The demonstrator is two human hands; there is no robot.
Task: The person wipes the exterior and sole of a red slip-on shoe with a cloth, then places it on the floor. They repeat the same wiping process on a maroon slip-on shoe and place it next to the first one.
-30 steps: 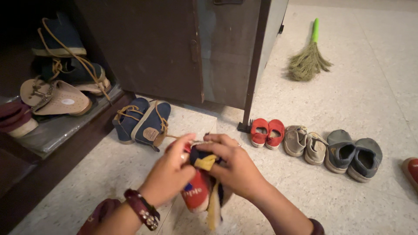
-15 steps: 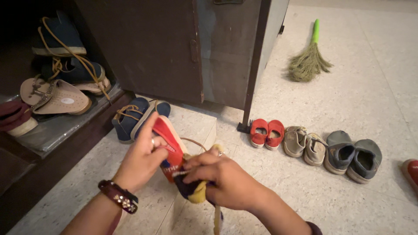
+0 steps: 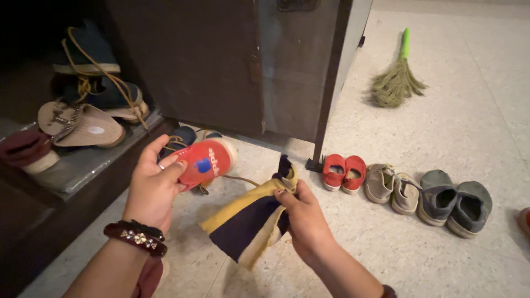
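Count, head view.

Hands: two, the left hand (image 3: 152,185) and the right hand (image 3: 303,218).

Red shoe held in left hand: one (image 3: 207,160). Cloth, navy and yellow, held in right hand: one (image 3: 251,218).

Floor row by the cabinet leg: three pairs, six shoes in all. Red pair (image 3: 343,172), beige pair (image 3: 392,187), grey pair (image 3: 454,200). One more red shoe (image 3: 524,218), cut off at the right edge.

Blue laced boots on floor (image 3: 182,137): partly hidden behind the hand, number unclear.

Cabinet shelf: two blue boots (image 3: 102,91), one tan sandal (image 3: 80,124), one maroon shoe (image 3: 25,149).

Broom, green handle: one (image 3: 398,77). Bracelet: one (image 3: 135,238).
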